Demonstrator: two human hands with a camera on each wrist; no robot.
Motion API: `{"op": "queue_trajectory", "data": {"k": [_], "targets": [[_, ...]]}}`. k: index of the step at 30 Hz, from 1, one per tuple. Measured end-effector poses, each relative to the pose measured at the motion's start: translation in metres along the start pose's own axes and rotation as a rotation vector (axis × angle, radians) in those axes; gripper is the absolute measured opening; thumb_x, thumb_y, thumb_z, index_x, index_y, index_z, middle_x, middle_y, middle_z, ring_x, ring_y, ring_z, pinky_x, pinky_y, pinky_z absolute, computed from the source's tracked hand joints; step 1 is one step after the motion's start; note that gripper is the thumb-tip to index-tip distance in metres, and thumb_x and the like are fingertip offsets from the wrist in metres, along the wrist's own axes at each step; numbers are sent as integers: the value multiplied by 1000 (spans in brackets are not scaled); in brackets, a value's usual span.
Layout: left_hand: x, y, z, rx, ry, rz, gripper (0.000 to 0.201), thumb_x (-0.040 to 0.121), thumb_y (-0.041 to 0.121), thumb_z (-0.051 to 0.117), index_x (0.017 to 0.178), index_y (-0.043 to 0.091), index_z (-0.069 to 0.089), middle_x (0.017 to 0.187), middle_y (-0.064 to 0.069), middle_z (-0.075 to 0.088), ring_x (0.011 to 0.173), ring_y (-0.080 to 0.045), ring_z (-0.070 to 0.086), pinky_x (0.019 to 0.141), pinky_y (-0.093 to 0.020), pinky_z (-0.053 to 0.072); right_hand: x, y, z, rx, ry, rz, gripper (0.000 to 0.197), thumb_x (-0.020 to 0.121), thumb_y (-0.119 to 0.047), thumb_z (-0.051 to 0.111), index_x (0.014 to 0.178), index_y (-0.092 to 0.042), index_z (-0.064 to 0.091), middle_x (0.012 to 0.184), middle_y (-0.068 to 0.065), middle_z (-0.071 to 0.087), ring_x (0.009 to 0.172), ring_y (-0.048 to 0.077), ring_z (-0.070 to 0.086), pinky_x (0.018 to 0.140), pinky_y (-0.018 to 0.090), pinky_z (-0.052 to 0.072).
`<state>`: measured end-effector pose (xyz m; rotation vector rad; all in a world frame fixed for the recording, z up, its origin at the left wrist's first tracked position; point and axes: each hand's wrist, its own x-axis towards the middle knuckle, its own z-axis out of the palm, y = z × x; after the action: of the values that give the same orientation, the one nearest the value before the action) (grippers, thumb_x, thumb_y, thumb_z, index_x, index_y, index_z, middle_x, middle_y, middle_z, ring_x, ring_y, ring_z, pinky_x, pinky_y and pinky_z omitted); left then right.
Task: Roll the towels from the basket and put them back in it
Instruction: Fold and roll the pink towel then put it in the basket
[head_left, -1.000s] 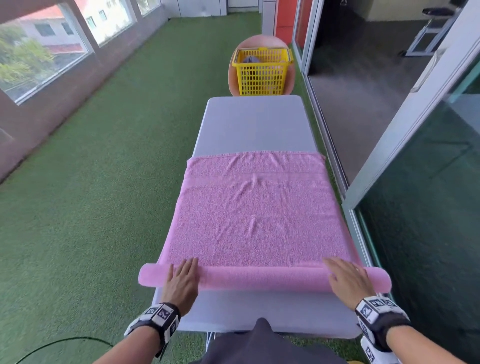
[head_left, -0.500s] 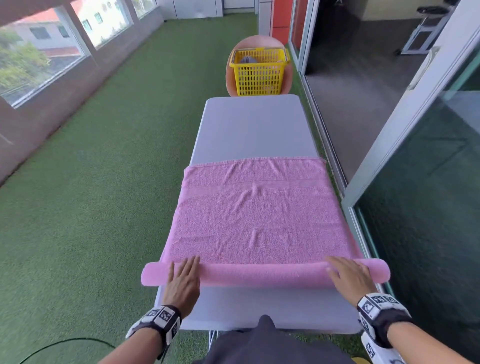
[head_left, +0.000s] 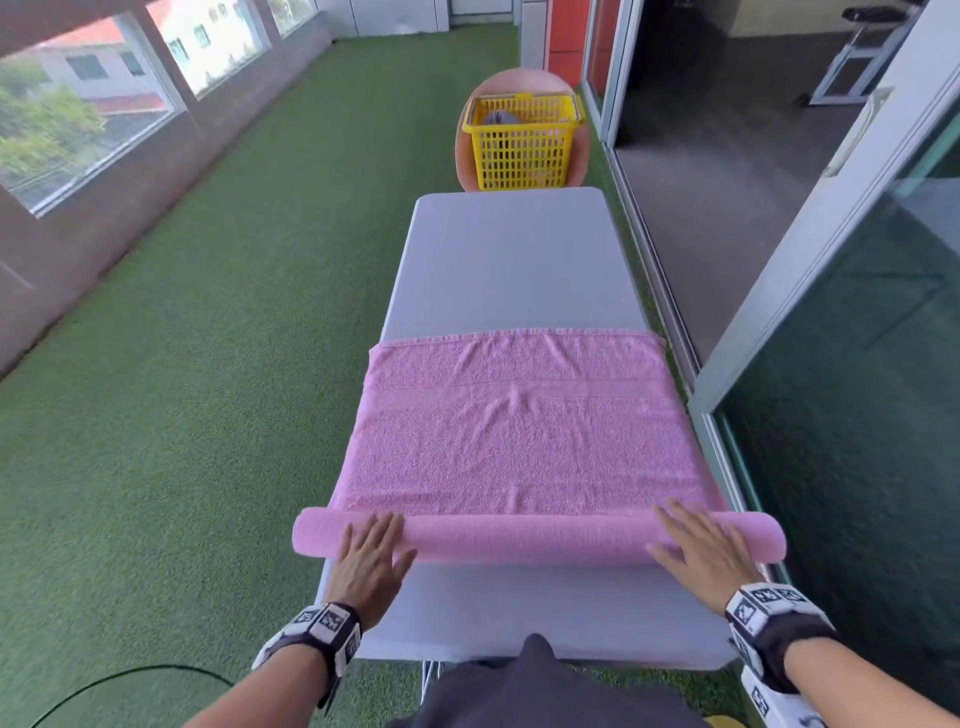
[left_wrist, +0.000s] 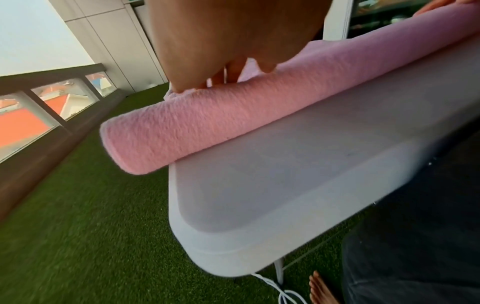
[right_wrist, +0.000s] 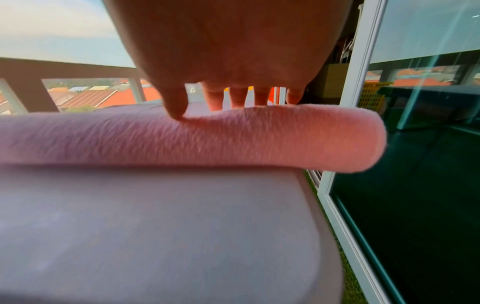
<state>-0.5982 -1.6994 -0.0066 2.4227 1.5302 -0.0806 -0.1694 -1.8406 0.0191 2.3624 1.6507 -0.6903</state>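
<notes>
Both hands are laid flat, fingers straight, on the rolled near edge of the pink towel (head_left: 519, 441) in the lower half of the frame: the left hand (head_left: 370, 558) near the roll's left end, the right hand (head_left: 698, 545) near its right end. Nothing is gripped. The towel is spread across a white folding table (head_left: 511, 260); the yellow basket (head_left: 522, 140) is seen beyond it, at upper centre. No legible writing is shown.

White table (head_left: 511, 270) on green turf (head_left: 218, 364); glass sliding door (head_left: 841, 364) alongside.

pink towel (head_left: 514, 441), yellow basket (head_left: 522, 150), white table (head_left: 511, 260), green turf (head_left: 208, 364)
</notes>
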Motion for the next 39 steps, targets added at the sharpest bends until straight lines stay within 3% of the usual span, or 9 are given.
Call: {"op": "queue_trajectory", "data": {"k": [3,6,13,21,25,28,32,36,39], "targets": [[-5,-5,8,60,-121,55,76,71,39,78,137,15,49,139,1,50,132,-25,45,113,-48,18,-13,-1,13,-104,-15,-48,72,89,-51,51,149,-39,13,154,-22,15,142,5,17,118,41,7],[-3,-3,0,97,-104,86,32,66,30,77,96,24,67,97,8,66,96,-19,60,102,-51,41,-12,0,6,-120,-18,-54,47,83,-42,56,128,-44,45,122,-25,48,119,7,42,102,31,29],[20,8,-16,73,-82,-41,58,102,37,24,152,14,4,155,3,-4,147,-20,1,114,-42,-13,14,-2,-21,19,22,-29,54,99,-45,35,150,-34,21,156,-15,18,145,11,16,117,42,8],[3,9,-13,172,-93,11,29,89,41,51,111,26,62,114,11,63,106,-12,50,108,-38,24,3,-3,-2,-9,-8,15,40,77,-38,64,115,-43,58,115,-14,65,106,11,58,98,32,41],[21,1,-23,105,-55,-38,44,99,21,28,139,12,41,143,-2,44,134,-23,37,118,-48,8,25,-4,-27,-50,11,13,37,91,-35,46,128,-37,51,141,-10,49,128,14,45,109,36,26],[17,-4,-22,11,-153,-33,60,101,45,29,151,18,11,151,10,10,145,-15,9,118,-43,-3,23,-6,-17,52,47,-15,56,95,-46,43,148,-34,29,153,-16,28,142,10,24,117,43,8],[-3,-10,-7,76,-85,90,46,76,34,72,119,20,64,122,5,64,115,-19,57,110,-43,29,-3,-6,6,-101,-13,-30,62,83,-37,59,141,-36,37,146,-16,41,136,8,35,117,37,13],[5,-7,-21,134,-86,62,42,88,42,31,107,23,64,108,9,66,100,-12,56,104,-41,34,6,-7,-13,-84,-90,-32,31,80,-35,51,110,-43,56,126,-14,58,115,13,50,101,35,31],[18,-6,-24,44,-33,-9,80,81,38,-7,147,14,32,148,2,39,136,-21,35,119,-44,9,20,-7,-25,-40,2,-1,52,93,-34,41,144,-37,34,152,-13,32,139,11,29,116,43,12]]}}
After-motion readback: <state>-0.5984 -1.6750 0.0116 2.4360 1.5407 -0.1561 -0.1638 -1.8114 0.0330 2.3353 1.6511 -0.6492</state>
